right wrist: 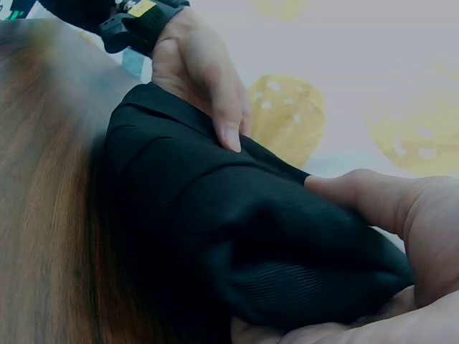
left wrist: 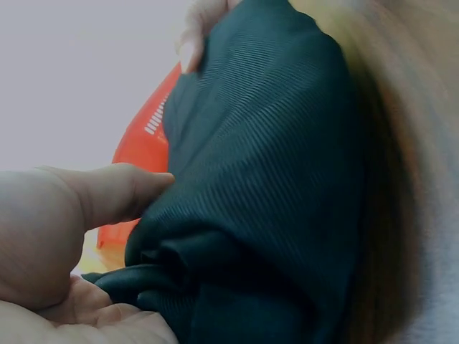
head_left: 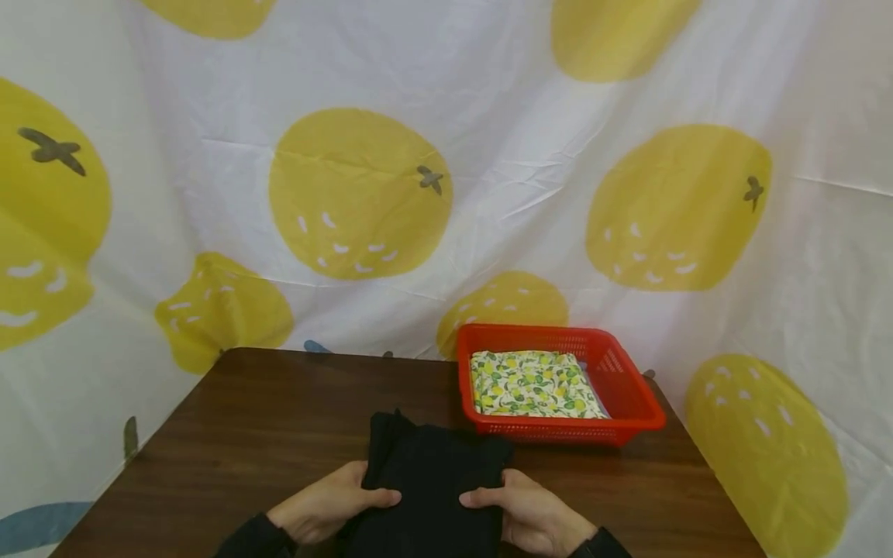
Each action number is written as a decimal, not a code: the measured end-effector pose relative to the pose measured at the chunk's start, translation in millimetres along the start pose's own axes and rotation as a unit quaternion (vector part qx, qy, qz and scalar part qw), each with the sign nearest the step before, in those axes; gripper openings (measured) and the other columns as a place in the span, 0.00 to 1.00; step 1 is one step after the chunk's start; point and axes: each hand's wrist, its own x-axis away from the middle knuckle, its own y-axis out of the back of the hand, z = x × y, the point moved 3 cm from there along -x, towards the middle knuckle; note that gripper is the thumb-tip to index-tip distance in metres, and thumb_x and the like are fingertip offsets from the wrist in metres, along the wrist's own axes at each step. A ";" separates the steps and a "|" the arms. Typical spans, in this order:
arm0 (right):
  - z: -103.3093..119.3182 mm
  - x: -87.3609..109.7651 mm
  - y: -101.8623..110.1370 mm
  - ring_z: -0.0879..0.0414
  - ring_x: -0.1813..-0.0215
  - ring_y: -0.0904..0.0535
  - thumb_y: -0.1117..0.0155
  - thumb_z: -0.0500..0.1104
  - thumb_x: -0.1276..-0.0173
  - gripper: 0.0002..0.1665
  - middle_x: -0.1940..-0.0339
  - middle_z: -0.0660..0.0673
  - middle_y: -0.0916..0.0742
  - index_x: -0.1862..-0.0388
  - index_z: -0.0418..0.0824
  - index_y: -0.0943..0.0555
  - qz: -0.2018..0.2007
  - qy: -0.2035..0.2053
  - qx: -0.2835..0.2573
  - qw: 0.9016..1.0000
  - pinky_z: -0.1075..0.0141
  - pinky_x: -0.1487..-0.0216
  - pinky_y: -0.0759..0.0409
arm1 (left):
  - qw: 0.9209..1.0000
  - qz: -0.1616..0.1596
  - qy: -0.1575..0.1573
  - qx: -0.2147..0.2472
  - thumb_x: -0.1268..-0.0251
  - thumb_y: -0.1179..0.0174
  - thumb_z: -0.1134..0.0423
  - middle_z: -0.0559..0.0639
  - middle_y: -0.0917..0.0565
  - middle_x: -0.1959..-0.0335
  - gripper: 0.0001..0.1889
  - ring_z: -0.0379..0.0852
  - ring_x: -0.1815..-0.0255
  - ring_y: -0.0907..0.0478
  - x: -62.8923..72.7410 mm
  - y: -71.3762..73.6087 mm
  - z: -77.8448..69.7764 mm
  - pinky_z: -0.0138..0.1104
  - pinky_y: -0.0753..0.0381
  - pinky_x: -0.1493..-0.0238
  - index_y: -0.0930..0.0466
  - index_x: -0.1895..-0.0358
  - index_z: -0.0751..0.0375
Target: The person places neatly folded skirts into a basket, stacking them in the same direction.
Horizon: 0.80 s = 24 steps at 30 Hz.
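A folded black cloth (head_left: 436, 488) with a fine ribbed weave is held between both hands at the front of the table. My left hand (head_left: 335, 500) grips its left edge, thumb on top and fingers underneath. On the opposite edge my right hand (head_left: 530, 511) grips it the same way. The left wrist view shows the folded layers of the black cloth (left wrist: 251, 158) bunched between thumb and fingers. In the right wrist view the black cloth (right wrist: 201, 179) sags over the wood, its rounded fold facing the right palm.
Behind the cloth, at the back right of the dark wooden table (head_left: 279, 418), stands a red plastic basket (head_left: 635, 387). Inside it lies a folded lemon-print cloth (head_left: 533, 384). A white curtain with yellow fruit (head_left: 363, 194) hangs behind and beside the table.
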 end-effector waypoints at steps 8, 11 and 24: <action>-0.6 -5.1 -5.2 0.49 0.29 0.09 0.27 0.37 0.15 0.37 0.23 0.41 0.11 0.14 0.38 0.30 0.006 -0.002 -0.003 1.000 0.49 0.24 0.09 | 1.000 0.003 -0.018 0.018 0.09 0.35 0.66 0.70 0.24 0.15 0.34 0.54 0.25 0.15 5.0 0.8 1.6 0.51 0.15 0.21 0.38 0.13 0.76; 2.3 -6.9 -7.0 0.50 0.31 0.08 0.26 0.36 0.16 0.36 0.25 0.41 0.10 0.15 0.38 0.29 -0.001 0.000 -0.002 1.000 0.50 0.26 0.08 | 0.999 -0.003 -0.030 0.022 0.10 0.34 0.65 0.69 0.21 0.17 0.34 0.54 0.26 0.14 8.7 2.2 -1.4 0.49 0.13 0.23 0.37 0.13 0.76; 48.8 -13.4 -31.9 0.51 0.34 0.07 0.25 0.35 0.18 0.34 0.30 0.42 0.07 0.17 0.39 0.24 0.013 0.051 0.036 0.998 0.55 0.29 0.07 | 0.997 -0.051 -0.055 0.036 0.10 0.31 0.59 0.56 0.08 0.31 0.31 0.51 0.34 0.07 31.5 19.9 -33.6 0.44 0.07 0.31 0.28 0.17 0.72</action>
